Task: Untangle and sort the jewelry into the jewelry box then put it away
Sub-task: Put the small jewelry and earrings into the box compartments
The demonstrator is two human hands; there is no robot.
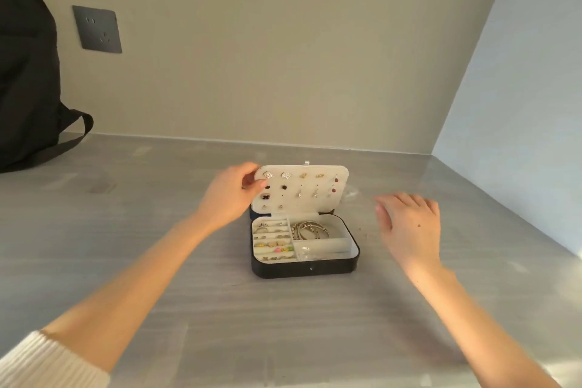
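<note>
Centre of counter: your jewelry box (304,268) sits open, with bracelets (310,229) and rings (271,225) in separate compartments.
Earring panel (310,202): upright at the back, studs (286,175) pinned in rows.
Left hand (230,195): pinches the panel's left edge.
Right hand (409,224): fingers spread, holding nothing, just right of the box.
Risk: if you fold the panel down fast or crooked, studs could shake loose or snag the bracelets.
Surface: grey streaked counter (141,246), glossy.
Room: beige wall, dark socket (97,29), black backpack (25,88) far left.

view: single head-worn wide-angle | aim: forward and down over grey streaked worktop (141,261) | range: near | centre: open black jewelry box (305,269) | beyond: beige wall (283,57) at 12 o'clock
</note>
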